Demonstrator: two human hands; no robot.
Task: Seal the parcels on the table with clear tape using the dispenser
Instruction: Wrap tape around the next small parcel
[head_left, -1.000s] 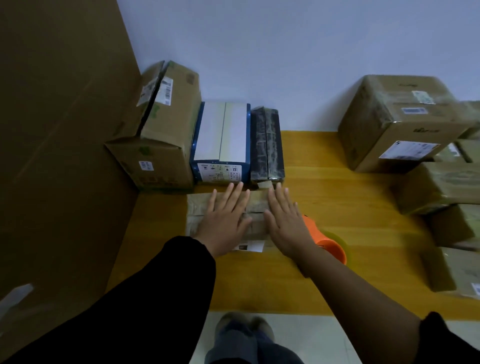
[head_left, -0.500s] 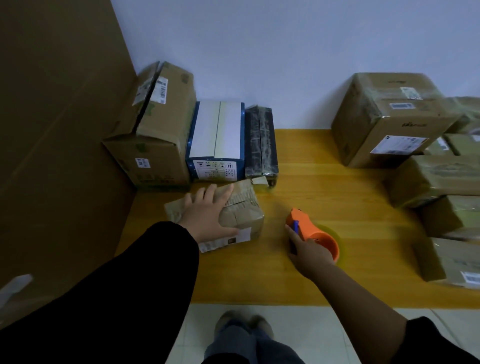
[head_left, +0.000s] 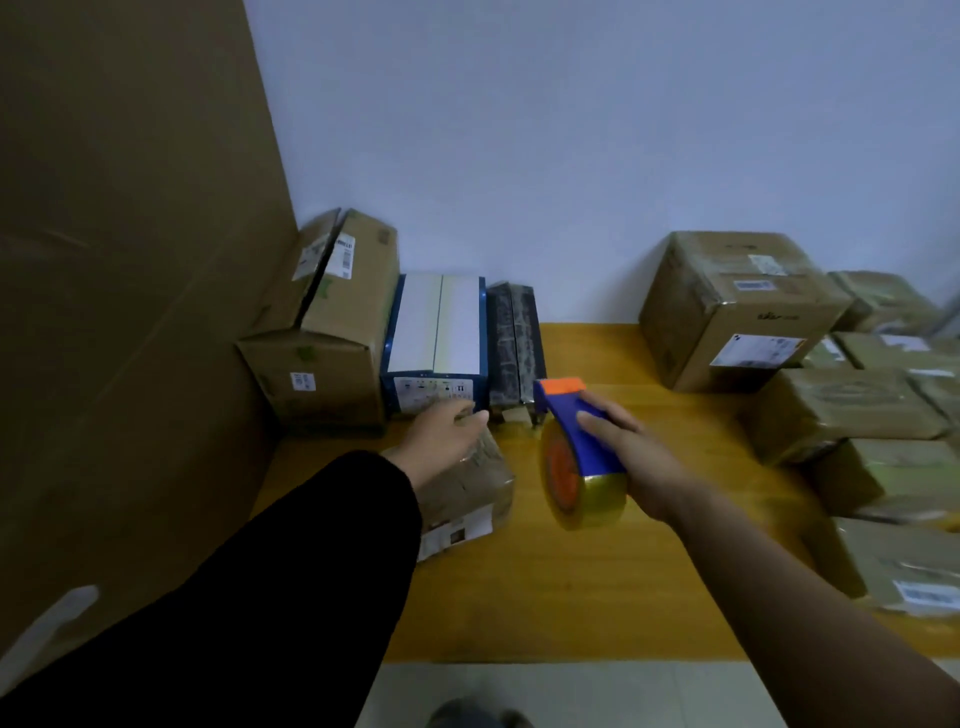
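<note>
Beside parcel (head_left: 467, 486), blue-orange dispenser (head_left: 563, 418), clear tape (head_left: 595, 501)

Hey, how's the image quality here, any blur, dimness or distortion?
Head view: dim, bluish light. Head view: right-edge boxes smear and lean from the wide lens. Head view: left hand on the parcel is motion-blurred; dispenser in the right hand is sharper.
</note>
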